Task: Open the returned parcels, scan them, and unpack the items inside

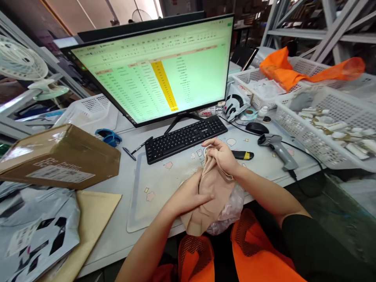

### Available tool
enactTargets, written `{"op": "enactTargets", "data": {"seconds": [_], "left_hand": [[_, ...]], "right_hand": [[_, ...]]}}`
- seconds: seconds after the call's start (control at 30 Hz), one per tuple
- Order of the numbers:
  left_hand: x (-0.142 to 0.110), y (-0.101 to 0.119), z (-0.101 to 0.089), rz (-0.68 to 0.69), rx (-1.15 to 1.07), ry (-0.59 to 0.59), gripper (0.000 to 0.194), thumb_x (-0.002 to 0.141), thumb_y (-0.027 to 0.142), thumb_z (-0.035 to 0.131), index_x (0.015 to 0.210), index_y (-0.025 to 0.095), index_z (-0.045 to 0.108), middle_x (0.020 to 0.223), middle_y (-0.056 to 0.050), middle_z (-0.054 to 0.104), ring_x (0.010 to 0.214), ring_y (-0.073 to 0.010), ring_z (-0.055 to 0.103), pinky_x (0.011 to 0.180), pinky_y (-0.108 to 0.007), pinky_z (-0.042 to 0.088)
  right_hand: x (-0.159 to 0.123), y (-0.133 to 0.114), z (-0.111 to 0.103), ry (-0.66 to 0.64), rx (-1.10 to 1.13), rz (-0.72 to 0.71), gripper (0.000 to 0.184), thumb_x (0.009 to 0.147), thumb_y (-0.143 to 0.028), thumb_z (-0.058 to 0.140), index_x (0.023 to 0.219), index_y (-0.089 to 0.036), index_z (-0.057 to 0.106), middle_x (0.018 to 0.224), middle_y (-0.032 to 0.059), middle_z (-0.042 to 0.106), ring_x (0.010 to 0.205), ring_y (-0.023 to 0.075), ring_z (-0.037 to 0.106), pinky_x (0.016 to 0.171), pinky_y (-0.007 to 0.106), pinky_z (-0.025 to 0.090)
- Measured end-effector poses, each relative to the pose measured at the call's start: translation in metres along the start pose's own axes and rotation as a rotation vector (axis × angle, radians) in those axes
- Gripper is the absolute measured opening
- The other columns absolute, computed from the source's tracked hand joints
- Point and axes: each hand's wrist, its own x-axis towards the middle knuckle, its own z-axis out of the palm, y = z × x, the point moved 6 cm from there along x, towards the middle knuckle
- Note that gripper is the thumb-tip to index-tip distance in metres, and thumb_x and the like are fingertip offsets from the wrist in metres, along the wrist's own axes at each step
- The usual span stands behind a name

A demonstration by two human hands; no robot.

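A beige, skin-coloured garment [213, 196] lies bunched at the desk's front edge, partly over a crumpled clear plastic bag [230, 213]. My left hand [189, 196] presses on the garment's left side, fingers laid over the fabric. My right hand [221, 154] pinches the garment's upper end, fingers closed on a fold. Both hands sit just in front of the black keyboard [185, 137], on a pale desk mat [152, 188].
A monitor [158, 74] shows a green spreadsheet. A brown cardboard box [58, 156], grey mailer bags [32, 235] and a tan envelope [94, 215] lie left. At right are a barcode scanner [277, 147], mouse [257, 127], box cutter [243, 155] and white baskets [320, 129].
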Motion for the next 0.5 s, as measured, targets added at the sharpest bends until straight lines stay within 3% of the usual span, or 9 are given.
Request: {"op": "enactTargets", "data": {"seconds": [0.07, 0.17, 0.3, 0.4, 0.5], "left_hand": [[0.002, -0.004, 0.006, -0.033, 0.021, 0.025, 0.047, 0.084, 0.024, 0.071, 0.13, 0.023, 0.065, 0.126, -0.009, 0.07, 0.114, -0.0333, 0.064, 0.096, -0.041, 0.049], [0.009, -0.008, -0.003, -0.026, -0.071, 0.137, 0.03, 0.085, 0.02, 0.065, 0.114, 0.02, 0.072, 0.113, -0.007, 0.074, 0.107, -0.0299, 0.067, 0.094, -0.038, 0.051], [0.005, -0.007, -0.043, 0.089, -0.334, 0.519, 0.034, 0.076, 0.021, 0.076, 0.109, 0.02, 0.074, 0.114, -0.005, 0.074, 0.111, -0.0266, 0.067, 0.099, -0.032, 0.05], [-0.006, -0.006, -0.063, 0.189, -0.544, 0.731, 0.033, 0.072, 0.02, 0.078, 0.104, 0.024, 0.072, 0.107, 0.0, 0.074, 0.106, -0.0219, 0.068, 0.095, -0.027, 0.052], [-0.015, -0.001, -0.074, 0.291, -0.689, 0.893, 0.033, 0.071, 0.021, 0.076, 0.103, 0.025, 0.07, 0.103, 0.003, 0.073, 0.1, -0.0177, 0.067, 0.091, -0.024, 0.053]], "right_hand": [[-0.003, -0.012, 0.004, -0.024, -0.028, -0.117, 0.023, 0.07, -0.024, 0.062, 0.094, -0.024, 0.064, 0.065, -0.0058, 0.055, 0.056, 0.0137, 0.056, 0.055, 0.027, 0.049], [-0.006, -0.031, 0.01, -0.19, -0.243, -0.131, 0.02, 0.076, -0.027, 0.064, 0.095, -0.022, 0.068, 0.073, -0.002, 0.064, 0.069, 0.0167, 0.064, 0.067, 0.03, 0.054], [-0.021, -0.065, 0.019, -0.453, -0.628, -0.221, 0.032, 0.084, -0.027, 0.066, 0.115, -0.022, 0.073, 0.118, 0.0062, 0.073, 0.109, 0.0241, 0.067, 0.098, 0.038, 0.051], [-0.039, -0.074, 0.032, -0.567, -0.627, -0.327, 0.051, 0.084, -0.029, 0.072, 0.134, -0.025, 0.065, 0.143, 0.0062, 0.062, 0.131, 0.027, 0.058, 0.112, 0.04, 0.043], [-0.051, -0.058, 0.049, -0.565, -0.552, -0.321, 0.069, 0.081, -0.04, 0.081, 0.142, -0.022, 0.057, 0.146, 0.0099, 0.059, 0.133, 0.029, 0.056, 0.113, 0.04, 0.042]]}}
